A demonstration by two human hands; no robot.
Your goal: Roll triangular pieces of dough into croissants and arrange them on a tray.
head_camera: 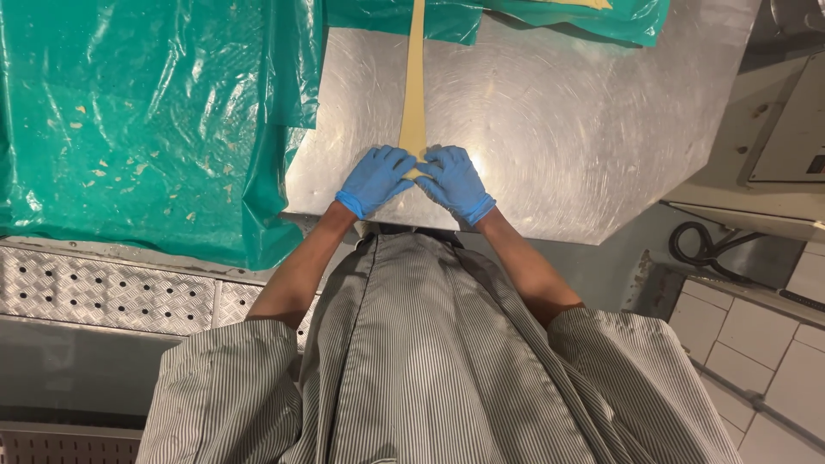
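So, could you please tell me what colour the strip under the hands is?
Pale yellow; the dough strip shows best in the head view.

The person wears a loose, short-sleeved work coat of thin grey-and-white vertically striped cloth [430, 361], its wide sleeves ending above the elbows and leaving the forearms bare. The left hand [375, 179] and the right hand [455, 182] are each covered by a thin, snug, bright blue disposable glove with a rolled cuff that stops at the wrist. The stripes run lengthwise down the front and fan outward across both sleeves.
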